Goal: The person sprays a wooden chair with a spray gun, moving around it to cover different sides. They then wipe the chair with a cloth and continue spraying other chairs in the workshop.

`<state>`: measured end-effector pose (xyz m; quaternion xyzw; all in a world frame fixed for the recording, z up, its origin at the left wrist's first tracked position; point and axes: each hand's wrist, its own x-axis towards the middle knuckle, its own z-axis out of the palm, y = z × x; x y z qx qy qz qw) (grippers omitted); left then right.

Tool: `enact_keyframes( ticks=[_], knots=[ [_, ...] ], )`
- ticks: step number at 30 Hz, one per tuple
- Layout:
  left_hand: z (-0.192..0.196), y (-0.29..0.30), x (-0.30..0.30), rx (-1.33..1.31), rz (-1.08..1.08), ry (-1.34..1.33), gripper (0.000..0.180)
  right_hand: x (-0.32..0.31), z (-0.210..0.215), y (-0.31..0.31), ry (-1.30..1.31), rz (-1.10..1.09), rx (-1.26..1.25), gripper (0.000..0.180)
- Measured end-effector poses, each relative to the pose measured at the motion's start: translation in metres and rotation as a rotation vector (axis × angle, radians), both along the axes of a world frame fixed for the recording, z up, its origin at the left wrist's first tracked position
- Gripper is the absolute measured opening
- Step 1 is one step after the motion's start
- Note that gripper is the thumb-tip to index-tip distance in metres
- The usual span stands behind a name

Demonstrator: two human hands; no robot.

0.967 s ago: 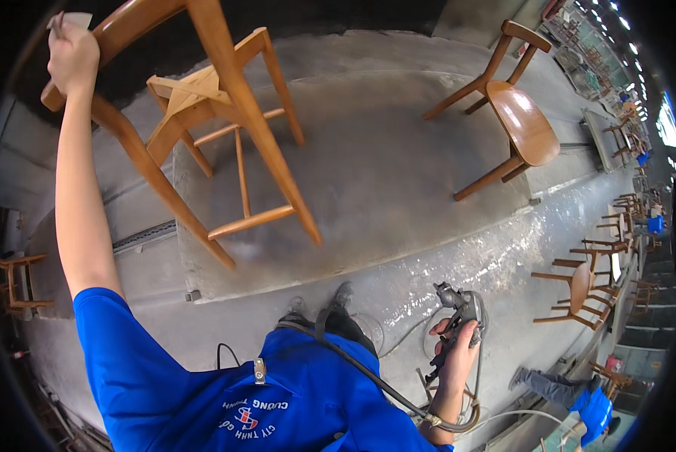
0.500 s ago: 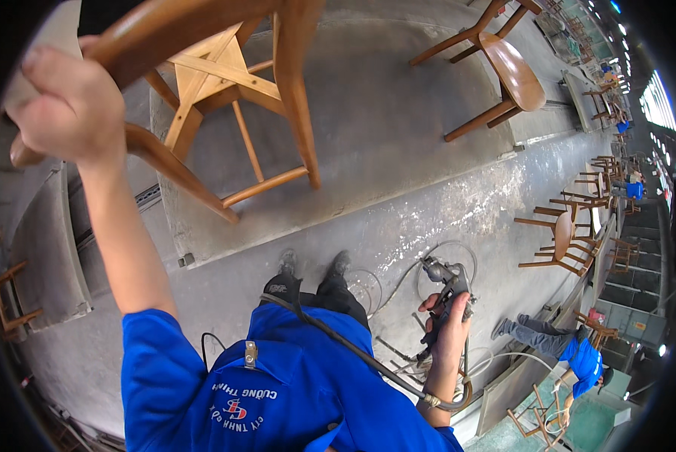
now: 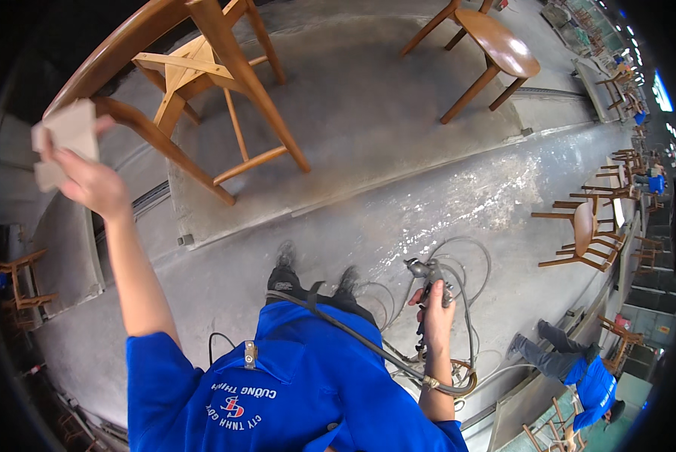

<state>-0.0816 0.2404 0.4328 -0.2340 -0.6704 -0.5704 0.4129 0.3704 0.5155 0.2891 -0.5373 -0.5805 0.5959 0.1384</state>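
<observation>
My left hand (image 3: 89, 181) is raised at the upper left and holds a folded beige sanding pad (image 3: 63, 139) against the curved rail of an upturned wooden chair (image 3: 202, 83). The chair rests on a grey platform (image 3: 353, 128). Down by my side, my right hand (image 3: 436, 316) grips a metal spray gun (image 3: 428, 275) pointing at the floor. A dark hose (image 3: 368, 343) runs from it across my blue shirt. My shoes stand on the grey floor below the platform's edge.
A second wooden chair (image 3: 488, 53) stands on the platform at the far right. More chairs (image 3: 579, 233) line the right side. Coiled hoses (image 3: 458, 264) lie on the floor by my feet. A person in blue (image 3: 579, 369) crouches at the lower right.
My left hand with the pad has slid down and left along the chair's rail. The view has shifted, and the right hand still holds the spray gun low.
</observation>
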Motion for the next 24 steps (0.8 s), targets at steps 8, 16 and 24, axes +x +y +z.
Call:
enact_keyframes(
  ticks=[8, 16, 24],
  knots=[
    [-0.264, 0.016, 0.283, -0.284, -0.490, -1.437, 0.049, 0.071, 0.044, 0.042, 0.315, -0.004, -0.114, 0.058],
    [-0.256, 0.016, 0.365, -0.554, -0.582, -1.631, 0.042, 0.111, 0.092, 0.052, 0.606, -0.031, -0.225, 0.073],
    [-0.201, 0.045, 0.366, -0.286, -0.574, -1.302, 0.038, 0.132, 0.146, 0.056, 0.947, 0.129, -0.012, 0.087]
  ],
)
